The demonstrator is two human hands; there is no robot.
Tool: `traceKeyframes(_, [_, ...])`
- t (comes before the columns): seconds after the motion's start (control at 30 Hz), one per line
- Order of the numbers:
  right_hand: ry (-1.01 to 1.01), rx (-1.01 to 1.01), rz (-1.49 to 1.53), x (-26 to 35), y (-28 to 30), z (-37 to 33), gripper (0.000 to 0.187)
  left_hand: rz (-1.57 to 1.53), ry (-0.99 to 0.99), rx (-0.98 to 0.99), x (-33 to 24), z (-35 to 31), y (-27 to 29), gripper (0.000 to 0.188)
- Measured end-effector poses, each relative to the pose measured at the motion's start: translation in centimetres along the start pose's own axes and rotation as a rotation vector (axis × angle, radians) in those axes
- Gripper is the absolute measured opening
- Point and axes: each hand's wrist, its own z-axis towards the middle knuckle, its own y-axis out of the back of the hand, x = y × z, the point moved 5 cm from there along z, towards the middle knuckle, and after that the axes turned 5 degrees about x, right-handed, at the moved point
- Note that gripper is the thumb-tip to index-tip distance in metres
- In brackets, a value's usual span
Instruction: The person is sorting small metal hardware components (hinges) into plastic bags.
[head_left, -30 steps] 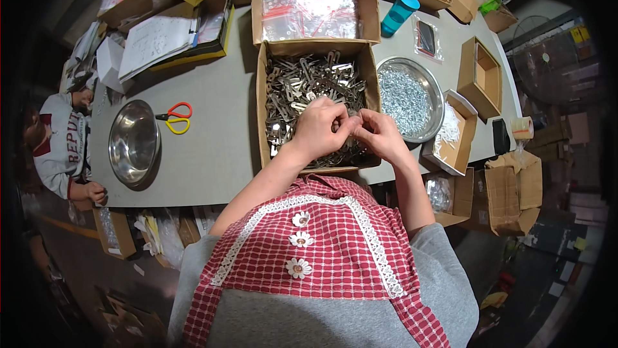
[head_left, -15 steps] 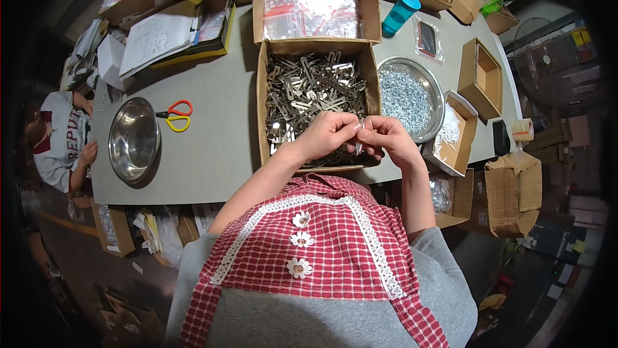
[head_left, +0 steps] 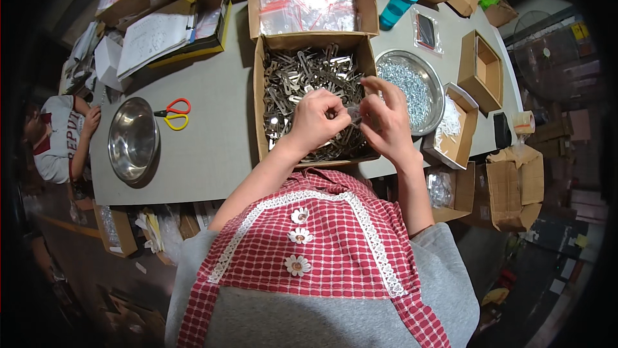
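Observation:
My left hand [head_left: 317, 118] is curled in a pinch above the cardboard box of flat slotted metal pieces [head_left: 302, 77]. By its fingertips shows a small pale, see-through bit, too blurred to name. My right hand [head_left: 389, 122] hovers just to the right, over the box's right edge, its fingers spread and apart. Beside it stands a round metal bowl [head_left: 441, 106] full of small shiny screw-like parts [head_left: 404, 87]. An open box [head_left: 462, 145] with thin white sticks [head_left: 449, 122] sits right of that bowl.
Behind the metal pieces, a box holds clear zip bags [head_left: 309, 5]. An empty steel bowl [head_left: 133, 142] and red-and-yellow-handled scissors [head_left: 177, 115] lie left. A blue cup [head_left: 399, 7] and a bagged phone-like item [head_left: 425, 31] stand back right. Another person [head_left: 61, 135] sits far left.
My hands were together, fingertips meeting on a small whitish, shiny thing. Now they have parted and risen slightly, the right hand's fingers spreading. The other person's arm has shifted upward.

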Motion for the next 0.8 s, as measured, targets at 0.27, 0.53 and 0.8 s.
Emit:
traceKeyframes(0.27, [0.065, 0.191, -0.337, -0.7, -2.0, -0.1, 0.034, -0.099, -0.04, -0.056, -0.9, 0.2, 0.4, 0.003])
traceKeyframes(0.53, [0.083, 0.278, -0.089, -1.1, -2.6, -0.3, 0.031, 0.349, -0.327, 0.057, -1.9, 0.4, -1.0, 0.031])
traceKeyframes(0.8, [-0.03, 0.211, -0.174, -2.8, -4.8, 0.2, 0.015, 0.132, 0.117, -0.213, 1.3, 0.3, 0.9, 0.02])
